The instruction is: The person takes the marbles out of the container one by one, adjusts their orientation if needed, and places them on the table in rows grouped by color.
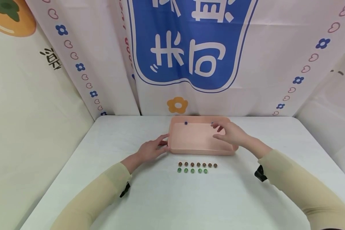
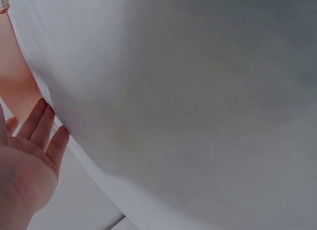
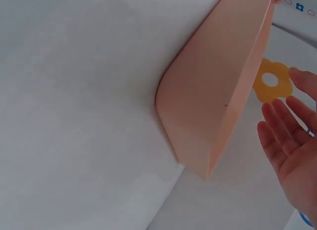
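A shallow pink tray [image 1: 192, 137] lies on the table. One blue marble [image 1: 186, 123] is by its back wall, and a second blue marble [image 1: 212, 123] shows just beside the fingers of my right hand [image 1: 233, 134]. That hand hovers over the tray's right side, thumb and fingers apart with nothing between them; the right wrist view shows its palm past the tray wall [image 3: 208, 81]. My left hand [image 1: 150, 150] touches the tray's left side with extended fingertips, seen also in the left wrist view against the pink wall [image 2: 15, 76].
In front of the tray, several brown marbles [image 1: 198, 164] form a row, with a row of several green marbles [image 1: 192, 171] nearer me. A printed cloth [image 1: 161, 99] hangs behind the white table [image 1: 172, 204], and more cloth hangs at both sides.
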A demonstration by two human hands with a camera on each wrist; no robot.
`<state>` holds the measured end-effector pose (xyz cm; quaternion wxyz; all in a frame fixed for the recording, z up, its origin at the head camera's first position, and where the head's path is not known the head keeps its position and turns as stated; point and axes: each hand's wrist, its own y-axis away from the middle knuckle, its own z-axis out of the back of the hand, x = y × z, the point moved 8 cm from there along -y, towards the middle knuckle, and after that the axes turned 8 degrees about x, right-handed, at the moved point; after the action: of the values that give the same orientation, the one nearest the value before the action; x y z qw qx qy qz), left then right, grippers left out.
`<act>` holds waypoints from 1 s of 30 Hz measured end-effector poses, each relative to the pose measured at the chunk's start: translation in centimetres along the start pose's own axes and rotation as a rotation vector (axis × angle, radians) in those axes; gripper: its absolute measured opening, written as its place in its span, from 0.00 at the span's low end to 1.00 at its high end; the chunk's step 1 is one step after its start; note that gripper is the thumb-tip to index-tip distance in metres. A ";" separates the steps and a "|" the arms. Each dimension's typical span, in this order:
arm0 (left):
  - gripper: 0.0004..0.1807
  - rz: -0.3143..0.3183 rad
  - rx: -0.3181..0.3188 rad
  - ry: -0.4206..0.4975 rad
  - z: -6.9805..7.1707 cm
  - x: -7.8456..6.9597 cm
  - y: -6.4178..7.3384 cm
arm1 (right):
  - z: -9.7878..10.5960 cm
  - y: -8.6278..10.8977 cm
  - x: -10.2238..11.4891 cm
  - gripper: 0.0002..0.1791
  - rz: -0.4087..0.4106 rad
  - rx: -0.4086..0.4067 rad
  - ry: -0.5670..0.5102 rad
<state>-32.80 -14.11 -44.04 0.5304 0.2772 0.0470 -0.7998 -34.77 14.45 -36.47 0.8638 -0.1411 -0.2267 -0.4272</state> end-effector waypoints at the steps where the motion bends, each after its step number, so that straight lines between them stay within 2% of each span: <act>1: 0.37 0.003 0.001 0.003 0.0 0.1 0.0 | -0.1 -0.3 -0.5 0.25 -0.010 0.007 -0.015; 10: 0.38 -0.002 -0.003 0.006 -0.2 0.2 0.0 | -1.1 -3.1 -4.4 0.31 -0.129 0.059 -0.049; 17: 0.38 -0.022 -0.002 0.004 -0.1 -0.2 0.1 | -1.3 -4.2 -5.9 0.30 -0.199 0.091 -0.061; 25: 0.37 -0.030 -0.008 0.004 0.2 -0.4 0.3 | -1.9 -5.2 -6.9 0.28 -0.181 0.076 -0.054; 30: 0.37 -0.030 -0.009 0.006 0.2 -0.2 0.3 | -2.3 -5.7 -7.1 0.24 -0.116 0.040 0.027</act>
<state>-32.60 -14.12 -43.68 0.5196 0.2763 0.0562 -0.8066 -42.51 14.88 -41.76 0.8432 -0.1049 -0.2314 -0.4737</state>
